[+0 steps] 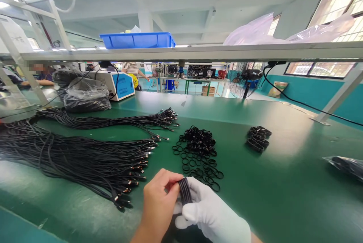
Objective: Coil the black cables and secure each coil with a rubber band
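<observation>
A coil of black cable [185, 192] is between my two hands at the near edge of the table. My left hand [159, 197], bare, pinches the coil's upper left side between thumb and fingers. On the other side, my right hand [211, 208] in a white glove wraps its fingers and thumb around the coil. Just beyond lies a heap of small black rings [198, 140], with loose ones spread toward my hands. To the left, long black cables [93, 156] lie with their plugs pointing right. Several finished-looking cable coils [257, 139] sit farther right.
A second cable bundle [113, 120] lies behind the first. At the back left are a plastic bag [85, 93] and a blue-and-white machine [120, 84]. A shelf [198, 53] with a blue tray [137, 40] spans overhead. A bagged black item [347, 166] lies right.
</observation>
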Action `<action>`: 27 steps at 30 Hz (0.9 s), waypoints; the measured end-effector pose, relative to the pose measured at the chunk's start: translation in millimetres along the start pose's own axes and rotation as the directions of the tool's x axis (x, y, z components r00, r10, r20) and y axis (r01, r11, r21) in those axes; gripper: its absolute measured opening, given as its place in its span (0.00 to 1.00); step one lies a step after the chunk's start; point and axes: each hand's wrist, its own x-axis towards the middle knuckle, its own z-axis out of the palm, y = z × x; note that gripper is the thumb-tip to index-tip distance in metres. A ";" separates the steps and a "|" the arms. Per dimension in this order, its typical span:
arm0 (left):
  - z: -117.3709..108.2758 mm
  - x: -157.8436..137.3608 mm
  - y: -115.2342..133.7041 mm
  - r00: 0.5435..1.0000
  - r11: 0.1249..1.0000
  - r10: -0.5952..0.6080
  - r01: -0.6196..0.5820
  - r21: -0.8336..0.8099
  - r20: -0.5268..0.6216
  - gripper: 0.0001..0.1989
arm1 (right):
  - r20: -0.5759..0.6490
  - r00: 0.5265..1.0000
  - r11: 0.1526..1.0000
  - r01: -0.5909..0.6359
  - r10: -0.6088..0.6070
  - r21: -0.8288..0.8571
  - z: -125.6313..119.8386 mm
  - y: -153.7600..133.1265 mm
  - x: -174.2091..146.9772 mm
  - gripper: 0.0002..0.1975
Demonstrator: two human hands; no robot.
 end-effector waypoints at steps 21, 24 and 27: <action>-34.7 14.1 28.1 0.946 0.974 -0.134 0.181 -0.138 0.296 0.10 | 0.324 0.946 0.950 -0.109 0.009 0.292 -8.8 -5.8 -6.8 0.21; -36.7 22.9 14.7 0.819 0.847 -0.040 0.331 -0.416 0.572 0.20 | 0.347 0.933 0.946 -0.191 0.092 0.261 -10.4 -6.8 -8.1 0.27; -31.6 27.5 1.0 0.755 0.719 0.013 0.449 -0.531 0.655 0.21 | 0.220 0.962 0.966 -0.198 0.160 0.165 -11.3 -6.7 -4.8 0.31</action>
